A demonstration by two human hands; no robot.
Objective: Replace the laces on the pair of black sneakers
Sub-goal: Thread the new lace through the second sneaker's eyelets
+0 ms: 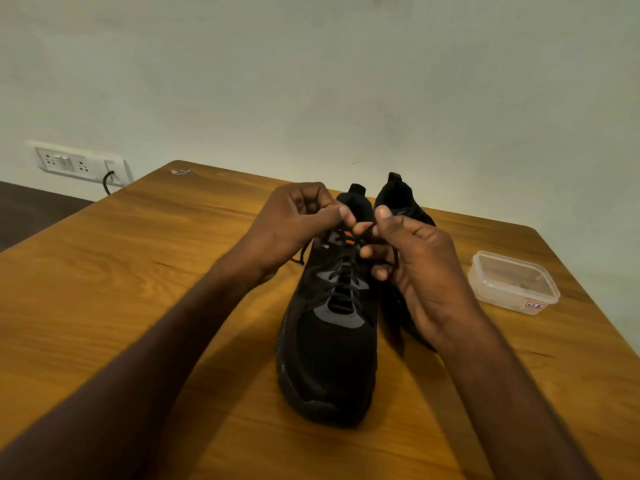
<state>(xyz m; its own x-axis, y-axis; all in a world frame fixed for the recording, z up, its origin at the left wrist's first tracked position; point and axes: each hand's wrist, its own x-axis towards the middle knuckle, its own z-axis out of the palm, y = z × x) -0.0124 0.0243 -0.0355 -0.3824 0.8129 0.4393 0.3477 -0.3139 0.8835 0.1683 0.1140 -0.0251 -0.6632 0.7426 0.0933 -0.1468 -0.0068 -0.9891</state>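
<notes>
Black sneakers [329,341] stand side by side, near one laced [341,271].

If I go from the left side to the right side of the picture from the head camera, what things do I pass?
wall socket panel → left hand pinching the black lace → left sneaker → right hand holding the same lace → clear plastic box, all but the socket panel over or on the wooden table.
</notes>
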